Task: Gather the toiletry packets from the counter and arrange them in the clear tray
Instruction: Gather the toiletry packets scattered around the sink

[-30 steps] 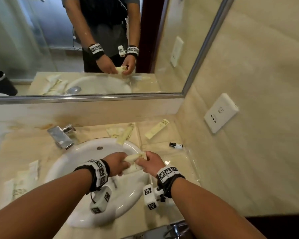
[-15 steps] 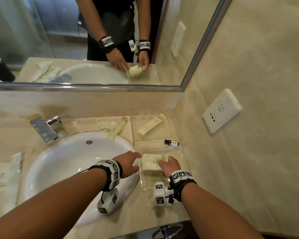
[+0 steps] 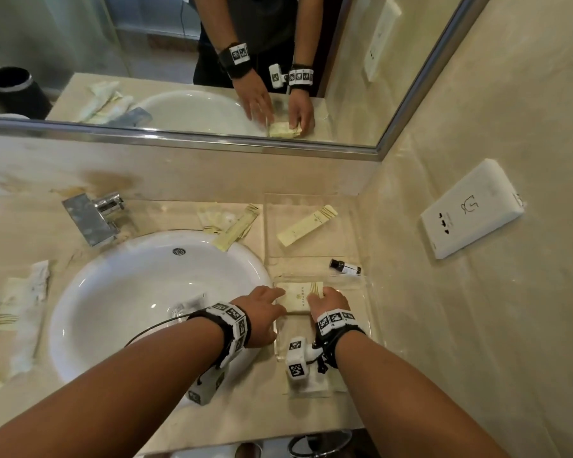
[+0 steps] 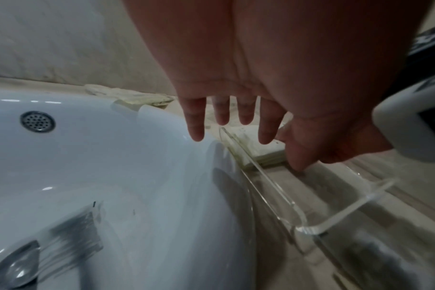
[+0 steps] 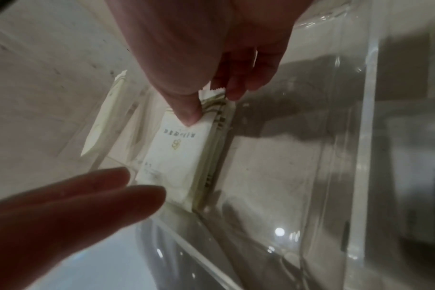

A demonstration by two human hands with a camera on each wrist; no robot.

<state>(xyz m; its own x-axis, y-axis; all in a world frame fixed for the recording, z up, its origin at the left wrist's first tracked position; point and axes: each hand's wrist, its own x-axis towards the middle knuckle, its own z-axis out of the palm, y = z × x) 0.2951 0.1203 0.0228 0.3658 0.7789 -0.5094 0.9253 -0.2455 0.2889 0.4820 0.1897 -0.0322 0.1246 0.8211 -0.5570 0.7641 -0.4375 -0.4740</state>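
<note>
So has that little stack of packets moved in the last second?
Yes. The packet stack was held over the sink basin; it now lies to the right, inside the clear tray, with the right hand pinching its end.

White oval basin (image 3: pixel 139 292) sunk into a beige stone counter (image 3: pixel 252 411), with a round overflow grille (image 3: pixel 178 251) on its back wall. Chrome tap (image 3: pixel 93 218) behind the basin, spout angled toward it. Small dark-capped bottle (image 3: pixel 344 268) lying on its side near the right wall. White socket plate (image 3: pixel 470 209) on that wall. Framed mirror (image 3: pixel 179 61) above; reflected in it, a black cylinder (image 3: pixel 12 90), possibly a waste bin.
</note>
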